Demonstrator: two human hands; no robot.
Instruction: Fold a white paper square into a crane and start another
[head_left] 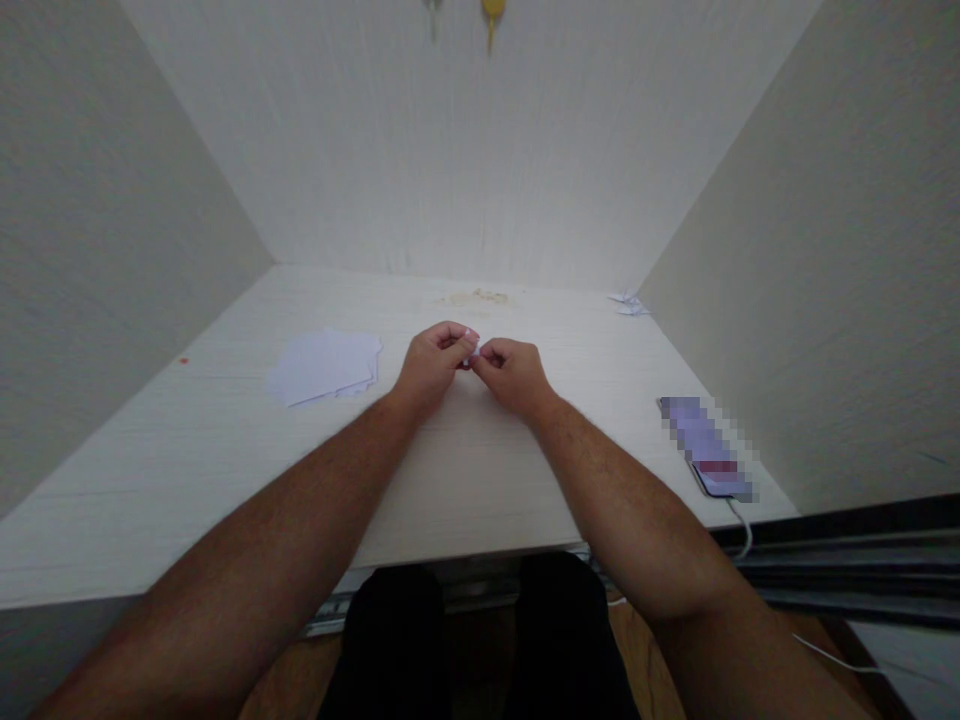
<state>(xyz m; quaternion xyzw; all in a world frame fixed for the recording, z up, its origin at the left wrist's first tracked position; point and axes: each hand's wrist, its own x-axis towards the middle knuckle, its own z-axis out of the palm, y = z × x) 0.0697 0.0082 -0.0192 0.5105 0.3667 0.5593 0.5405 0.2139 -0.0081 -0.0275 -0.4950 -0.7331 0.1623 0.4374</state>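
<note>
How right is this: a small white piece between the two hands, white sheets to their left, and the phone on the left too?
The phone is misplaced: the head view shows it to the right of the right hand. The small white piece and the white sheets are as you said.

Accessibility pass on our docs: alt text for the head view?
A person's left hand and right hand meet over a white table, pinching a small white piece. Stacked white paper lies to the left; a phone with a white cable lies to the right, near white scraps farther back.
</note>
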